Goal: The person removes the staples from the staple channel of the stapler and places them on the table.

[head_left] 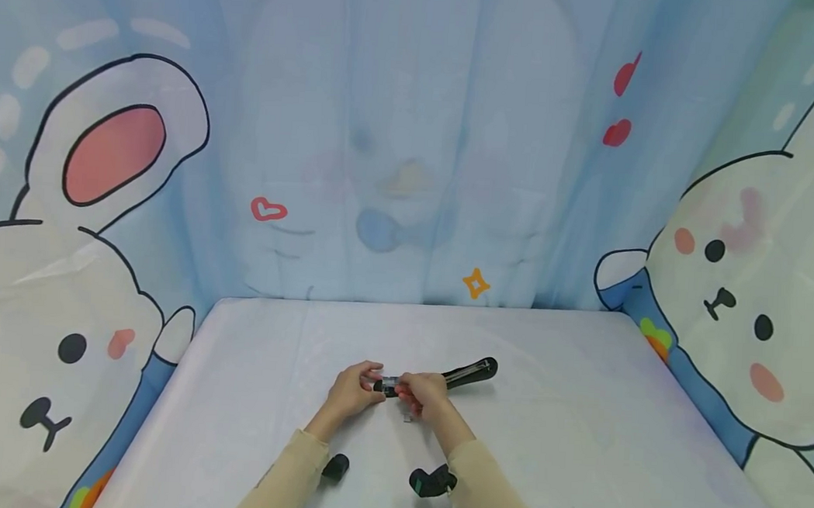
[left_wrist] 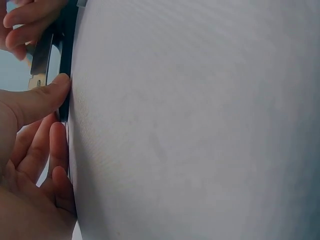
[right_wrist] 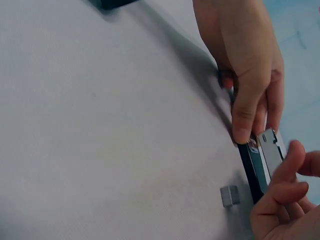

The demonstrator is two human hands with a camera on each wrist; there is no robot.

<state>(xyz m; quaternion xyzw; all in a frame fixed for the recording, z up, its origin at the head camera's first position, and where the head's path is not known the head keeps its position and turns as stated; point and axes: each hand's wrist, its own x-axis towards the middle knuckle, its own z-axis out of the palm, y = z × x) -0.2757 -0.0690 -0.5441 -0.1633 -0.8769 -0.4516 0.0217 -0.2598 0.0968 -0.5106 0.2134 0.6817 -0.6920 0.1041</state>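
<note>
A black stapler lies unfolded on the white table, its long arm (head_left: 473, 372) reaching to the right and its metal staple channel (right_wrist: 270, 152) exposed. My left hand (head_left: 351, 390) grips the stapler's left end, the thumb on the near side and fingers behind. My right hand (head_left: 425, 395) is at the middle of the stapler with bent fingers around the channel; its exact contact is partly hidden. A short block of staples (right_wrist: 230, 196) lies on the cloth just in front of the stapler, close to my right hand.
White cloth covers the table (head_left: 613, 437). Black wrist devices (head_left: 433, 481) sit by both cream sleeves (head_left: 493, 496). A blue curtain (head_left: 401, 129) with printed rabbits hangs behind the table and along its sides.
</note>
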